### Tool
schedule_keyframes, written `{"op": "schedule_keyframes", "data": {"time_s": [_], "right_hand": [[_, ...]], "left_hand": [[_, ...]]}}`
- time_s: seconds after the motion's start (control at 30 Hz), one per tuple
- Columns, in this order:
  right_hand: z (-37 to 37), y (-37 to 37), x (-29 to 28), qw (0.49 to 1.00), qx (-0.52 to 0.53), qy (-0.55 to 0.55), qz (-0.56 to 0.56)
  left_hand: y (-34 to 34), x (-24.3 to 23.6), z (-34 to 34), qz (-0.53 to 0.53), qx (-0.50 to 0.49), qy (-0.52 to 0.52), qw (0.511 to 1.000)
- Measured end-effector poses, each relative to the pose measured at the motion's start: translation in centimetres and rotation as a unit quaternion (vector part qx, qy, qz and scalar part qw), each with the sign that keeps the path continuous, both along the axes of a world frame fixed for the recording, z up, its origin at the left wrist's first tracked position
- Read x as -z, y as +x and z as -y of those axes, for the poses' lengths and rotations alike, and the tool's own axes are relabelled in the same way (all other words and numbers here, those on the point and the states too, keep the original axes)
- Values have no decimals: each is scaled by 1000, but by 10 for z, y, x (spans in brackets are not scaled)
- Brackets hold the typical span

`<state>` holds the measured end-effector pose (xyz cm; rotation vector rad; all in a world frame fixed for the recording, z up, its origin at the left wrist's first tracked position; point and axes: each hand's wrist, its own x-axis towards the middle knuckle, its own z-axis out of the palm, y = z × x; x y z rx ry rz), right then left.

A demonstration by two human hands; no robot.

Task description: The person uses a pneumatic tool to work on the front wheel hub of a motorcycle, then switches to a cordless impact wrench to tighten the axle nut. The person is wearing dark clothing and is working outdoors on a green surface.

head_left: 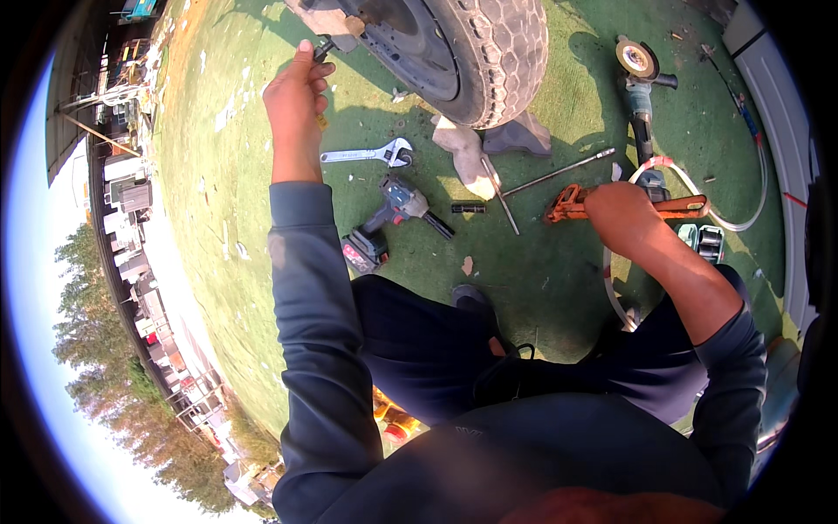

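At the top left, my left hand (298, 92) is raised with its fingers curled round a short dark metal piece (324, 47). That piece meets the rusty, pale metal part (327, 19) beside the wheel's hub; whether it is fixed there I cannot tell. The wheel (489, 61) has a dark rim and a chunky tyre. My right hand (621, 217) is closed round an orange pipe wrench (685, 207), low over the green ground. Below my left hand lie an adjustable wrench (362, 155), a cordless impact wrench (397, 203) and a black socket (469, 208).
Stones (467, 155) lie against the tyre's underside. A metal cross-shaped bar (559, 170) rests in front of them. An angle grinder (640, 100) and a pale looped hose (745, 225) are on the right, with a green case (703, 242) by my right forearm.
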<state>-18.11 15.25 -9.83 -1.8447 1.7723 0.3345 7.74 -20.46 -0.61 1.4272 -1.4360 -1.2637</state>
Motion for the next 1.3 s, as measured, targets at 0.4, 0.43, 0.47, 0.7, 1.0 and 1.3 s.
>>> {"op": "schedule_keyframes", "data": {"time_s": [0.4, 0.43, 0.47, 0.7, 1.0, 1.3], "right_hand": [[1, 0, -2, 1000, -3, 10, -4], [1, 1, -2, 1000, -2, 6, -6], [1, 1, -2, 1000, 0, 1, -9], [3, 0, -4, 1000, 1, 15, -7], [1, -1, -2, 1000, 0, 4, 4], [-1, -2, 1, 1000, -3, -5, 7]], "left_hand": [[-5, 19, -1, -49, 5, -80, 996], [-4, 23, -1, -47, 9, -109, 993], [-3, 24, -1, -37, 18, -123, 992], [-15, -7, -17, 10, -9, -58, 998], [-3, 5, -5, 21, 19, -57, 998], [-4, -8, -3, 51, 19, 72, 996]]}}
